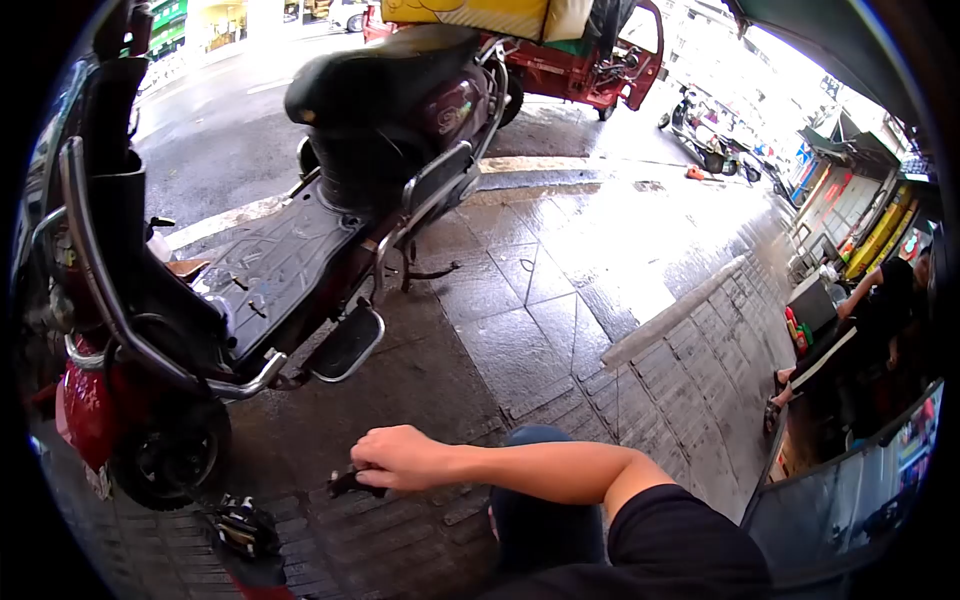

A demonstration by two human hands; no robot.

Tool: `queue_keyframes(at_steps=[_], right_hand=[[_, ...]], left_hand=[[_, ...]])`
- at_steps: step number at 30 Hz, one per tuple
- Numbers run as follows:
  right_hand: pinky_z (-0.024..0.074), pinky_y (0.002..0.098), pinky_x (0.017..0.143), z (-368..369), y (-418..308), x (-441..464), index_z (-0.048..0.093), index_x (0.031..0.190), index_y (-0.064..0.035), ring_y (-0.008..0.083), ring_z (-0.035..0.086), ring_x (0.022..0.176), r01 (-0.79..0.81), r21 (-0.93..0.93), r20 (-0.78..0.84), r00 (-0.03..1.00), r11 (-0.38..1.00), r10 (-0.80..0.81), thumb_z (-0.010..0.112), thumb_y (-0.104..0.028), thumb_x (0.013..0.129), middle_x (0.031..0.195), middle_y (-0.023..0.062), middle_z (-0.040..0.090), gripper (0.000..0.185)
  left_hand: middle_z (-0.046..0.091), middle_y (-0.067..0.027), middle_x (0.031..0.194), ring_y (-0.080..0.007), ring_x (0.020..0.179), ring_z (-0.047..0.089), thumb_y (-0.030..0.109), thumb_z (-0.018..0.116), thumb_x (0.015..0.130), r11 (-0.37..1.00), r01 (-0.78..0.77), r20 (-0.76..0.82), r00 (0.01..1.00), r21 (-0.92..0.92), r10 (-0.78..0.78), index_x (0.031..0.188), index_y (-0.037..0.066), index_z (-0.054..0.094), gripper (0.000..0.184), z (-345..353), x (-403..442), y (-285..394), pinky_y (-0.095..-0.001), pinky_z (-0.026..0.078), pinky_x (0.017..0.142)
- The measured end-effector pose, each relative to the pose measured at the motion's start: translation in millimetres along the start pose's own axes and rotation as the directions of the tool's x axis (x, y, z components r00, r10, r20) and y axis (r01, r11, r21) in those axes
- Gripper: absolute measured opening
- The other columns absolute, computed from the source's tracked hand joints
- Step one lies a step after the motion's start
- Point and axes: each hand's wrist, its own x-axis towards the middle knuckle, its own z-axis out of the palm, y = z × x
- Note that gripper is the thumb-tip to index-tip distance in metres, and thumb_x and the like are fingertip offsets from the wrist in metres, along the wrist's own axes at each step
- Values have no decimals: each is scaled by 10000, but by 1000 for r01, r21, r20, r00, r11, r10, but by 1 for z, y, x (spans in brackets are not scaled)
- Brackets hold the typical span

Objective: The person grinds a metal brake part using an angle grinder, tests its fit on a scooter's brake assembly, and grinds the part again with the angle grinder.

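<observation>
My right hand (405,458) reaches across from the lower right, its fingers closed around a small black object (345,484). Most of that object is hidden by the fingers, so its kind cannot be made out. Below the forearm shows my knee (540,435) in dark blue cloth. My left hand is out of sight. In front of me, a dark red scooter (350,150) with a black seat and silver guard bars stands on the wet pavement. Left of my hand, near the ground, is a dark mechanical part (245,525) with a red panel below it.
A red cargo tricycle (560,72) with a yellow load stands by the kerb. Farther off are parked scooters (705,135). On the right, a person in black (880,300) is beside a shop front, near a glass-sided case (850,500). A low stone edge (670,315) crosses the paving.
</observation>
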Motion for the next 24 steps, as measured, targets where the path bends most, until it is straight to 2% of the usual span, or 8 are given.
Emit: queue_keyframes(at_steps=[1, 4, 10, 11, 13, 17, 20, 24], right_hand=[[476, 430, 723, 1, 4, -1, 578, 773, -44, 326, 597, 834, 12, 3, 8, 1000, 1000, -12, 611, -244, 835, 802, 132, 608, 212], [478, 427, 730, 4, 17, -2, 593, 810, -42, 341, 598, 827, -95, -61, -98, 991, 994, 88, 614, -258, 833, 808, 148, 609, 218], [460, 380, 641, -31, -34, 35, 595, 793, 4, 292, 579, 688, -282, -25, -88, 956, 959, 279, 626, -151, 827, 726, 151, 576, 162], [424, 307, 590, -31, -40, 42, 583, 803, 15, 160, 516, 628, -281, 42, -92, 954, 959, 284, 620, -136, 861, 663, 78, 533, 166], [370, 252, 551, -23, -41, 57, 568, 809, 19, 66, 439, 629, -266, 176, -117, 950, 948, 288, 613, -133, 887, 650, 1, 492, 177], [339, 229, 551, -17, -42, 63, 569, 822, 8, 30, 396, 648, -259, 305, -97, 949, 916, 300, 600, -152, 908, 670, -46, 473, 183], [330, 221, 582, -16, -37, 65, 570, 841, -18, 29, 402, 669, -248, 497, -28, 953, 831, 301, 595, -163, 912, 709, -60, 488, 163], [369, 203, 670, -6, -32, 72, 580, 906, -47, 25, 455, 729, -237, 832, 112, 957, 501, 267, 574, -171, 937, 794, -65, 534, 129]], left_hand=[[621, -51, 1144, -217, 1042, 594, 324, 525, 958, 984, 48, -23, 998, -170, -52, 1239, 134, 546, 340, -9, -1, 4, -423, 507, 923], [624, -82, 1170, -247, 1053, 601, 361, 511, 959, 983, -72, 60, 996, 167, 63, 1221, 127, 570, 357, 1, -10, 9, -455, 486, 943], [527, -135, 1325, -319, 1220, 507, 379, 447, 952, 979, 13, 97, 995, -203, 6, 1344, 67, 461, 501, 36, -13, 4, -593, 319, 1063], [533, -138, 1316, -304, 1216, 513, 355, 443, 958, 986, -21, 109, 993, -165, 40, 1345, 65, 459, 484, 45, -11, 8, -590, 326, 1063], [539, -141, 1307, -290, 1212, 520, 332, 439, 965, 988, -56, 131, 988, -142, 75, 1347, 63, 457, 467, 49, -9, 15, -587, 333, 1063], [578, -136, 1237, -245, 1177, 554, 205, 510, 953, 982, 6, 103, 995, -189, 14, 1364, 60, 428, 443, 44, -10, 13, -502, 411, 1044], [602, -61, 1150, -134, 1022, 607, 110, 648, 874, 992, -20, -116, 993, 125, 34, 1375, 71, 418, 553, 21, -7, 2, -290, 510, 852], [599, -40, 1134, -113, 1003, 595, 86, 695, 828, 834, 68, -194, 980, 548, 47, 1364, 68, 423, 601, 12, -6, -5, -271, 482, 840]])
